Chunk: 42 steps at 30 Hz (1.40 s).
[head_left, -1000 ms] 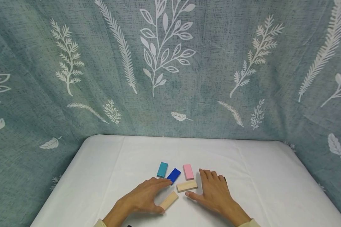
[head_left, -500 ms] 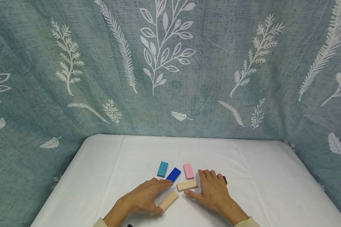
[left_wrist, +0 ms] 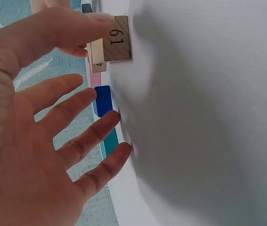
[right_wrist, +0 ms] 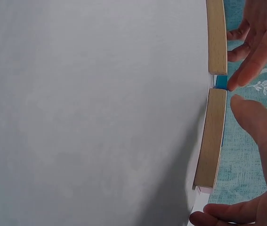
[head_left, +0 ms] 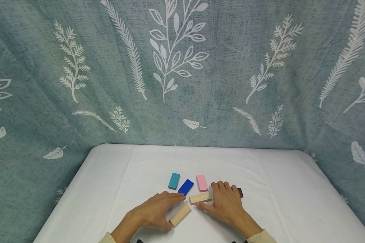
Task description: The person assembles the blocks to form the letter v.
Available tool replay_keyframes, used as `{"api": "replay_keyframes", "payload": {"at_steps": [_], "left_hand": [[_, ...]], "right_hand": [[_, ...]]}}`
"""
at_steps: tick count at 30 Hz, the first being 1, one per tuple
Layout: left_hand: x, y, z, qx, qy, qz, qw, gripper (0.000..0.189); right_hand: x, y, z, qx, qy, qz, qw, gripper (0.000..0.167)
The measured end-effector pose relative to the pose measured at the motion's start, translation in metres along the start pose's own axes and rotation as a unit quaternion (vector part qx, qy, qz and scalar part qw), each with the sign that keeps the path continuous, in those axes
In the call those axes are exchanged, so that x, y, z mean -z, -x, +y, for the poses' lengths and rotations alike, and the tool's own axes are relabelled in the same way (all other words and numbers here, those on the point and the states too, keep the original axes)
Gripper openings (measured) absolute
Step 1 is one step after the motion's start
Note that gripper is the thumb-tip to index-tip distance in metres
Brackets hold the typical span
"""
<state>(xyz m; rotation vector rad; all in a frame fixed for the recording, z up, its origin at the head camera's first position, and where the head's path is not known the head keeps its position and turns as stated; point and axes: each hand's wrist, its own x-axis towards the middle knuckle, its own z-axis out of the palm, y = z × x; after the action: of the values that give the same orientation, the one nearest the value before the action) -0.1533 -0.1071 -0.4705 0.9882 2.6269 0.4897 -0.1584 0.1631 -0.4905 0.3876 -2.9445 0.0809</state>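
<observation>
My left hand (head_left: 154, 210) is spread beside a plain wooden block (head_left: 180, 215), its thumb at the block's near end, where digits are stamped in the left wrist view. The left index fingertip is close to a dark blue block (head_left: 186, 187). My right hand (head_left: 226, 204) reaches over the right end of a second wooden block (head_left: 199, 198), thumb along the near side. In the right wrist view, that thumb (right_wrist: 253, 117) looks apart from the wood. A pink block (head_left: 202, 183) and a teal block (head_left: 174, 181) lie farther back.
A dark block (head_left: 240, 192) shows partly from behind the right hand. Everything lies on a white cloth-covered table (head_left: 152, 158). A green curtain (head_left: 219, 128) with white leaf prints hangs behind and on both sides.
My right hand has shifted slightly left, nearer the second wooden block, which uncovers more of the dark block. The left thumb has drawn back a little. The blocks lie as before.
</observation>
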Motion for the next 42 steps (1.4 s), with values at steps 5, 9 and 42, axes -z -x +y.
{"api": "replay_keyframes", "payload": {"at_steps": [5,9,42], "left_hand": [[0.0,-0.001,0.001,-0.013,-0.002,0.002,0.9999,0.087],[-0.001,-0.002,0.001,-0.025,-0.005,0.002,0.9997,0.086],[-0.003,-0.005,0.002,-0.053,-0.013,0.001,0.9985,0.079]], "right_hand": [[-0.001,-0.002,-0.002,-0.007,-0.005,-0.005,0.9999,0.082],[-0.001,-0.003,-0.004,-0.013,-0.017,-0.008,0.9997,0.081],[-0.003,-0.009,-0.015,-0.023,-0.013,-0.005,0.9996,0.09]]}}
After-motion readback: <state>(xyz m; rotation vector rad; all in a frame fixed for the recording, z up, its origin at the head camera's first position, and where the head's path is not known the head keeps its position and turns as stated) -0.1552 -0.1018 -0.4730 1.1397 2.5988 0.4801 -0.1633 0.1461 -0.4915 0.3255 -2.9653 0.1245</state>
